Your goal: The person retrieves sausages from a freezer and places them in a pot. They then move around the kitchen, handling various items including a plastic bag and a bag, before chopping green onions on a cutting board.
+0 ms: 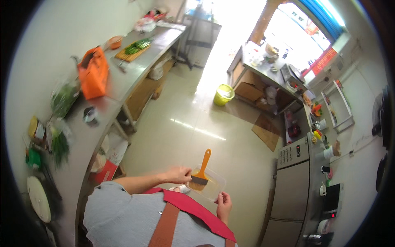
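Over the floor in front of my body, a clear plastic container (217, 182) is held between my two hands. My left hand (179, 175) grips its left rim, and my right hand (224, 202) pinches its near right corner. A wide flat brush (200, 177) with an orange handle rests in the container, bristles down and handle rising past the far rim. Pale liquid or residue seems to lie under the brush, but I cannot tell which.
A steel counter (118, 88) on the left bears an orange bag (93, 74), a cutting board (123, 56) with chopped greens, and bagged vegetables (64, 100). A yellow-green bucket (223, 95) stands on the floor ahead. To the right are a steel refrigerated counter (291, 188) and flat cardboard (266, 132).
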### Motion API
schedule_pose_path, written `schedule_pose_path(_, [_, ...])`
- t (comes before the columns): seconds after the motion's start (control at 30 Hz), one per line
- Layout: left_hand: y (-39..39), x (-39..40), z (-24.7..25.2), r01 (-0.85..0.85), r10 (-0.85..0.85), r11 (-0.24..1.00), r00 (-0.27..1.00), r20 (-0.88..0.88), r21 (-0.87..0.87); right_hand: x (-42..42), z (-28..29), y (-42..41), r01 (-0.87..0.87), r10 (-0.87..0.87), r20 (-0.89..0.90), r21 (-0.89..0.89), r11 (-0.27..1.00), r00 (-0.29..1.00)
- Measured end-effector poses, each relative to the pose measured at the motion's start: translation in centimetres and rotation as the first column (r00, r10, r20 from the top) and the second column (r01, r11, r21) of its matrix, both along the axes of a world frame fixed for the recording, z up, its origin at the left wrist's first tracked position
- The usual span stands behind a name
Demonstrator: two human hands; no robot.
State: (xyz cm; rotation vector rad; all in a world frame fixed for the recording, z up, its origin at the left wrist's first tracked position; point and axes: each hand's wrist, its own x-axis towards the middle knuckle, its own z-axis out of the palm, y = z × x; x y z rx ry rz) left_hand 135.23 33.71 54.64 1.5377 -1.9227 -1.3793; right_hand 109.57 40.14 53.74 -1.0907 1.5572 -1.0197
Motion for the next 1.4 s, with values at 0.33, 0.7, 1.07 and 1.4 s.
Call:
schedule_pose_path(0.33, [-27.2, -26.2, 1.8, 0.209, -0.181, 0.961, 0.97, -0.161, 0.18, -25.5, 1.6, -21.8, 0.075, -0.103, 0.236, 0.123, 0.99, 0.966])
schedule_pose_path(0.7, [-60.9, -61.2, 3.0, 0.335, -0.252, 0.93, 0.881, -0.401, 0.15, -57.2, 4.2, -50.1, 0.302, -0.309, 0.28, 0.069, 0.951, 0.909])
schedule_pose_path(1.07, [-84.5, -94.6, 3.3, 0.39, -0.328, 0.921, 0.809, -0.488, 0.027, -93.0, 5.6, -74.5, 0.574, -0.543, 0.232, -0.087, 0.814, 0.807])
schedule_pose_path(1.4, [-98.9, -97.9, -0.6, -0.094, 0.147, 0.98, 0.936, -0.321, 0.177, -119.3, 8.7, -108.5, 0.735, -0.667, 0.31, -0.291, 0.612, 0.678])
